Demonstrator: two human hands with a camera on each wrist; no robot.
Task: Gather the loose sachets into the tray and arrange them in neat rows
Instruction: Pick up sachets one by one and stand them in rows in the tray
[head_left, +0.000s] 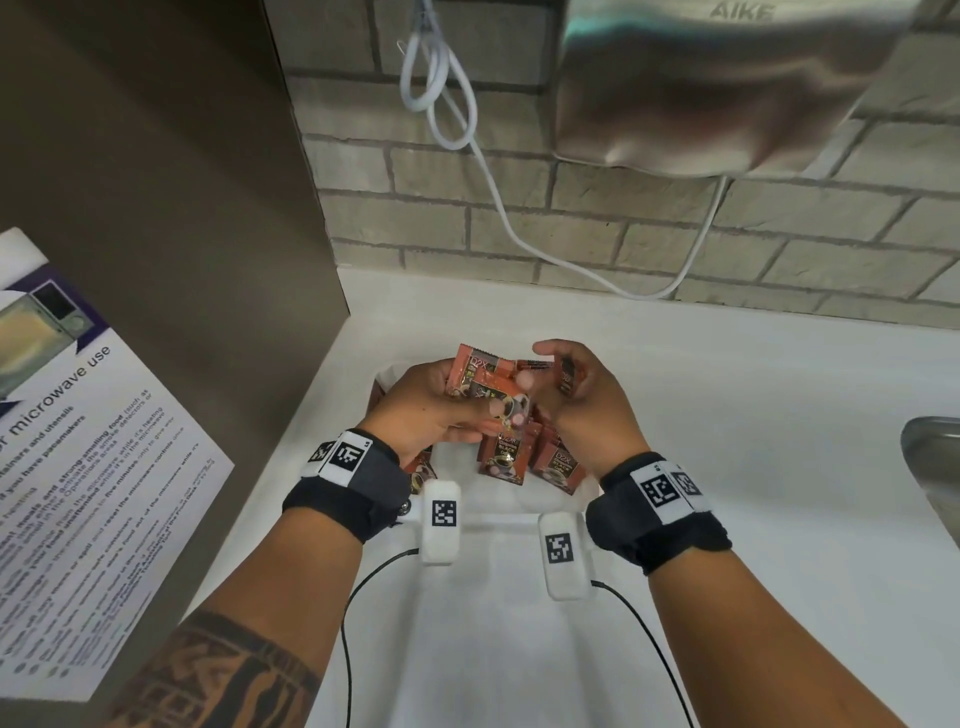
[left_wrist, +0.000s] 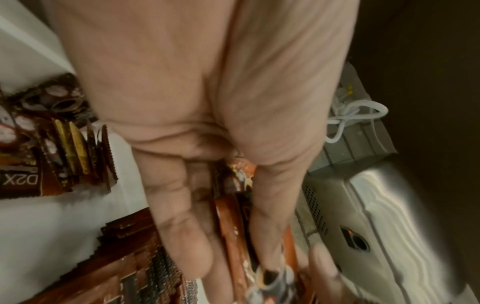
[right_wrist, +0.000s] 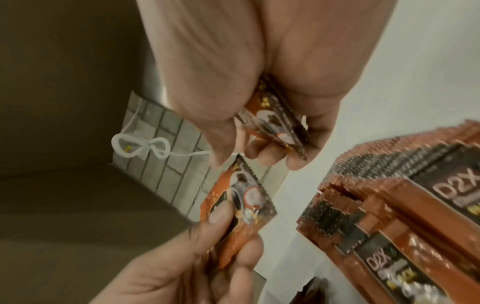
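Orange-brown sachets, marked D2X, fill both hands over a white surface (head_left: 675, 415).

Head view: left hand (head_left: 426, 410) pinches a fanned bunch of sachets (head_left: 485, 387) between thumb and curled fingers. Right hand (head_left: 582, 410), just beside it, has fingers folded round a smaller held sachet (head_left: 566, 379). Directly below both grips, more upright sachets (head_left: 506, 457) stand packed in a white tray (head_left: 457, 457); tray walls mostly hidden by the wrists. Beyond the grips: brick wall (head_left: 519, 218), white cable (head_left: 441, 78), steel dryer (head_left: 717, 88). Left of the left grip, a panel with a microwave notice (head_left: 78, 441).

Left wrist view: palm of the left hand (left_wrist: 182, 92) close to lens, fingers (left_wrist: 182, 236) and thumb pressed on the bunch (left_wrist: 233, 216). Blurred. Rows of sachets (left_wrist: 64, 148) stand below the grip.

Right wrist view: right hand (right_wrist: 259, 72) clamps its sachet (right_wrist: 275, 123) against the palm with curled fingers. The left hand's (right_wrist: 194, 257) thumb and fingers nip the bunch (right_wrist: 239, 205) just under it. Right of both grips, serrated tops of ranked sachets (right_wrist: 389, 195).
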